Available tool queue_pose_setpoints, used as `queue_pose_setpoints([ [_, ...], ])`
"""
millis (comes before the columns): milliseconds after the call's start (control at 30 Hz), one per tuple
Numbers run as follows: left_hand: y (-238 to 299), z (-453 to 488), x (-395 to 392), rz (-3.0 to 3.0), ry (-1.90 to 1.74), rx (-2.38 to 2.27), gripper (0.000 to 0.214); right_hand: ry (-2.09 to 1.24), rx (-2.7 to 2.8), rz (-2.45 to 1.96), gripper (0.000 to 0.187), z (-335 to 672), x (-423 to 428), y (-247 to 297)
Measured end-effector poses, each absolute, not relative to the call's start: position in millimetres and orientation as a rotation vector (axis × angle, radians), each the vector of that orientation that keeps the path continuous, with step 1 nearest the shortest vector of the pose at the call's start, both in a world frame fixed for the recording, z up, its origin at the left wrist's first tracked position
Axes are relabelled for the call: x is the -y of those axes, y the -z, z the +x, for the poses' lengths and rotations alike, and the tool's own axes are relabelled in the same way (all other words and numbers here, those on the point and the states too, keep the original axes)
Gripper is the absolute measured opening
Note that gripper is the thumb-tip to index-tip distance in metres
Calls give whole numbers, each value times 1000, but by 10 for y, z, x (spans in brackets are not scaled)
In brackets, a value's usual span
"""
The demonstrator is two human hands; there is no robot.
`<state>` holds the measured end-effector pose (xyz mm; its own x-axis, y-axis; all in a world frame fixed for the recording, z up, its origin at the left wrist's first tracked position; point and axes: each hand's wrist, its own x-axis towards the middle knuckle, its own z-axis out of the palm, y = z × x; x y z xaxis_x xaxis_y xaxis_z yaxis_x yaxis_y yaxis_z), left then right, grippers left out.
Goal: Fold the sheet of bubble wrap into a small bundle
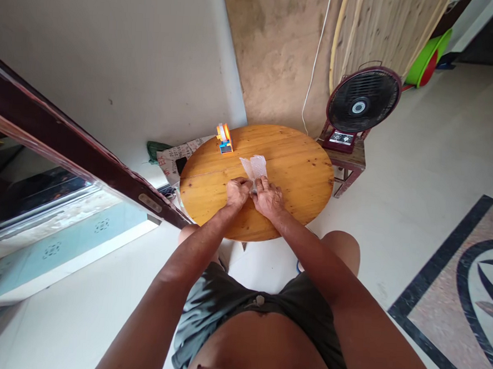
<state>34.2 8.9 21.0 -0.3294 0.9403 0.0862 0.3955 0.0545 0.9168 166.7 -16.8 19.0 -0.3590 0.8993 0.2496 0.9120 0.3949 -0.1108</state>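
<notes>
On the round wooden table [300, 182] lies a piece of clear, crinkled bubble wrap [259, 165], its two flaps spreading away from me. My left hand [238, 193] is closed at its near left edge, fingers pinched on the plastic. My right hand [269, 199] grips the near right part, with fingers bent over it. The hands are almost touching. Whether anything is wrapped inside is hidden by my fingers. Farther back, an orange and blue tape dispenser [224, 138] stands near the table's far left edge, apart from both hands.
A dark red fan [362, 105] sits on a wooden stool [352, 159] right of the table. A white cord [317, 49] hangs down the wall behind. Printed sacking [177, 157] with a dark object lies left of the table, near a door frame [85, 147].
</notes>
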Motion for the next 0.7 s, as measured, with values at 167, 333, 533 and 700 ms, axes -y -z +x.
queue_pose_setpoints([
  [167,-221,354,-107,1433,-1228,-1806,20,39,2409,-1592,65,1688,165,-191],
  [333,-237,377,-110,1497,-1192,-1823,19,44,2414,-1574,65,1691,151,-180],
  [533,-258,450,-96,1617,-1162,-1849,21,12,2407,-1542,62,1695,134,-171],
  [700,-243,453,-72,1791,-1115,-1828,25,-10,2406,-1509,64,1706,120,-143],
])
